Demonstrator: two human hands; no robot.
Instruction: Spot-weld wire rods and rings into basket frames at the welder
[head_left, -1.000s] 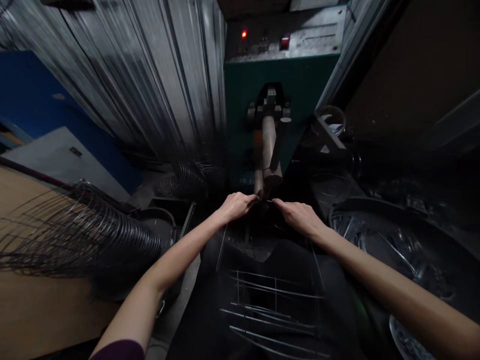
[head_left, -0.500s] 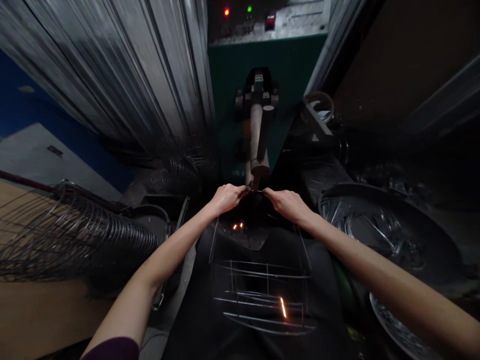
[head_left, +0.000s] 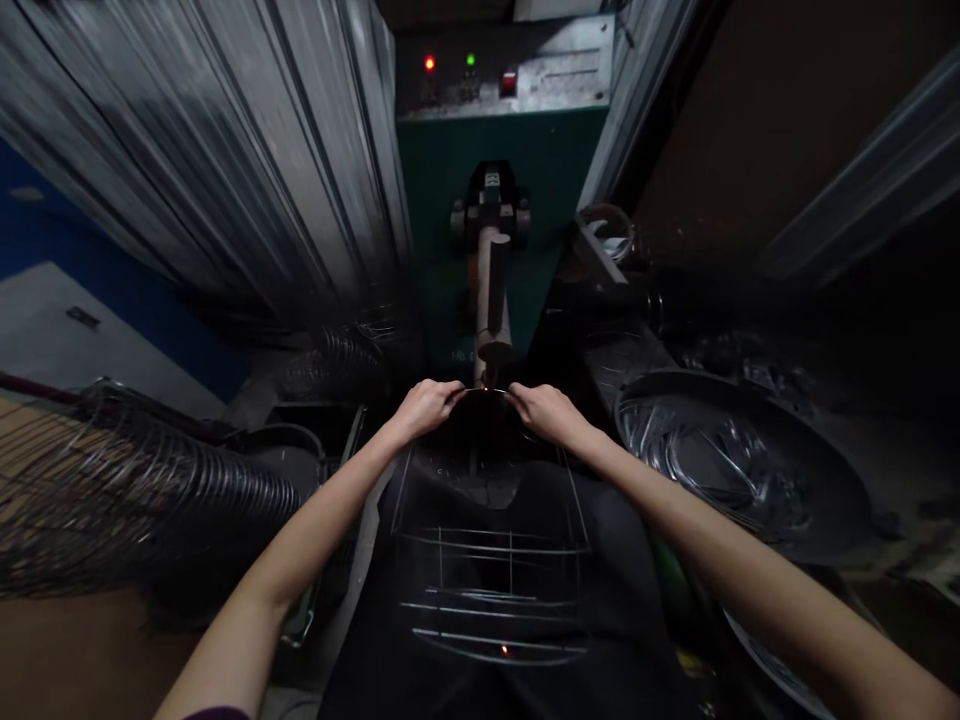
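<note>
Left hand and right hand are both pinching the top hoop of a wire basket frame, just a small gap between them, right at the tip of the spot welder. Not much elbow room: the wire coil sits just off the left forearm and the dark tub of wire frames just off the right. Green lamp on the panel is lit now, wasn't in the first shot.

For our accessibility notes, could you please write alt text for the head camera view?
A bare left hand and right hand hold a thin metal wire frame up to the tan rod arm of a green welding machine. A dark wire coil lies left; a round black tray of wire pieces sits right.
</note>
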